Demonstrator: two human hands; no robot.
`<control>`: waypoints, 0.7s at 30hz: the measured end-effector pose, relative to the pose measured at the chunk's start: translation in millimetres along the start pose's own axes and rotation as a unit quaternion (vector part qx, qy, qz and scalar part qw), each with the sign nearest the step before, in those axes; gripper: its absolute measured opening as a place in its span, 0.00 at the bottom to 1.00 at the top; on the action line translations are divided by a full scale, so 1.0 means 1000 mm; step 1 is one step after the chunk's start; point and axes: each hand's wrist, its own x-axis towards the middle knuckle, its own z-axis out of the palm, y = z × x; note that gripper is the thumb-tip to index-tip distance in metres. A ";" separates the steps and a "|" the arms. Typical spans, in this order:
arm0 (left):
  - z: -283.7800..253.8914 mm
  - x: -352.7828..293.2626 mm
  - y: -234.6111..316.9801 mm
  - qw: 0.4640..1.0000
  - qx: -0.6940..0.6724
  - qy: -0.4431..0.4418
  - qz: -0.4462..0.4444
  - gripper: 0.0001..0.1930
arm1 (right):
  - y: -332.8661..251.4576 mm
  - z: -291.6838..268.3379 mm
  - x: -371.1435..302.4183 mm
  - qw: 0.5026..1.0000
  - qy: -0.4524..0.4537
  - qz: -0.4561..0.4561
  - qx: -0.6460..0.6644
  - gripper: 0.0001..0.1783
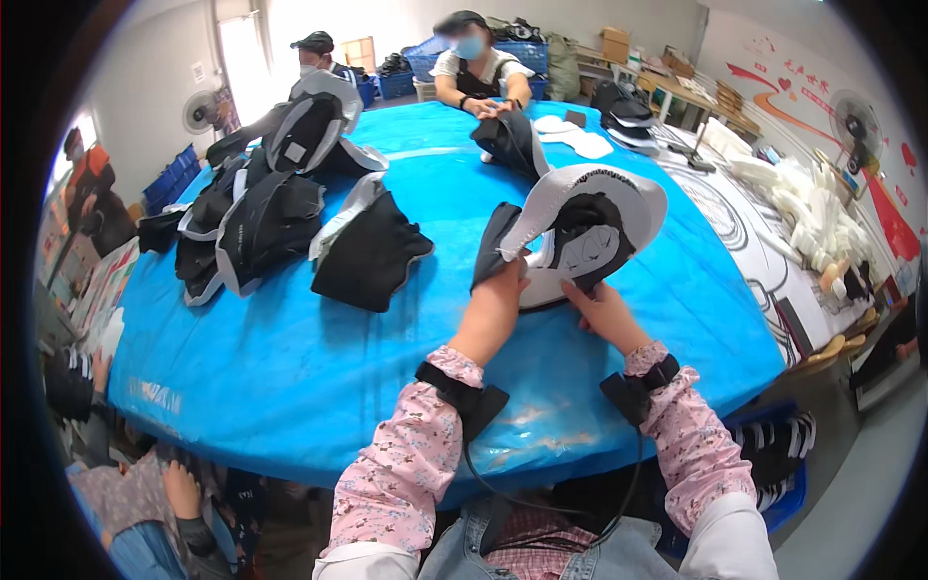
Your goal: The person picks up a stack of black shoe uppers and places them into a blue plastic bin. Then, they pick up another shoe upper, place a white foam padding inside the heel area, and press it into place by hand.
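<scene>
2 hands on a soft, padded piece

From where I stand, the black-and-white fabric piece (585,251) is out front at 12 o'clock, held over the blue-covered desk (242,377); whether it touches the cover I can't tell. The left hand (501,295) grips its edge at 8 o'clock, fingers partly hidden; the right hand (601,307) pinches it at 6 o'clock. I'd judge it light and bendy, the white rim (534,211) springier than the black flap (495,240), neither slippery nor fragile. The rim looks the surest hold; the flap alone would probably sag. A similar loose piece (372,259) lies at 9 o'clock from it, well apart
</scene>
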 end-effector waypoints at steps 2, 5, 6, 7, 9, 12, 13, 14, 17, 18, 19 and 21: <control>0.011 0.002 -0.002 0.999 0.025 0.016 0.043 0.20 | 0.019 0.004 0.024 0.996 0.044 -0.083 -0.009 0.24; 0.012 0.002 0.000 0.996 0.058 0.044 0.060 0.19 | 0.008 0.014 0.045 0.988 0.042 -0.149 0.021 0.20; 0.012 0.002 0.001 0.996 0.072 0.031 0.048 0.20 | 0.009 0.021 0.050 0.984 0.062 -0.166 0.015 0.19; 0.013 0.001 0.000 0.996 0.074 0.033 0.047 0.20 | 0.011 0.025 0.054 0.980 0.084 -0.181 0.010 0.18; 0.015 0.000 -0.002 0.987 0.158 0.025 0.032 0.20 | 0.017 0.032 0.053 0.980 0.084 -0.179 0.013 0.15; 0.016 -0.003 -0.011 0.968 0.246 0.001 0.054 0.21 | 0.023 0.046 0.042 0.961 0.137 -0.228 0.077 0.12; 0.016 -0.004 -0.011 0.961 0.266 -0.004 0.081 0.21 | 0.020 0.044 0.043 0.961 0.135 -0.227 0.080 0.12; 0.017 -0.003 -0.010 0.996 0.078 0.034 0.025 0.23 | 0.015 0.039 0.046 0.969 0.132 -0.211 -0.015 0.12; 0.015 -0.003 0.004 0.999 0.029 0.017 -0.024 0.23 | -0.001 0.029 0.045 0.953 0.133 -0.224 -0.153 0.13; 0.014 -0.002 0.008 0.999 0.026 0.010 -0.039 0.23 | -0.004 0.029 0.046 0.936 0.139 -0.245 -0.212 0.13; 0.014 -0.003 0.007 0.999 0.027 0.006 -0.042 0.23 | -0.007 0.028 0.046 0.915 0.143 -0.266 -0.269 0.14; 0.007 -0.003 0.006 0.981 0.191 0.018 -0.007 0.23 | -0.011 0.027 0.046 0.908 0.132 -0.265 -0.297 0.16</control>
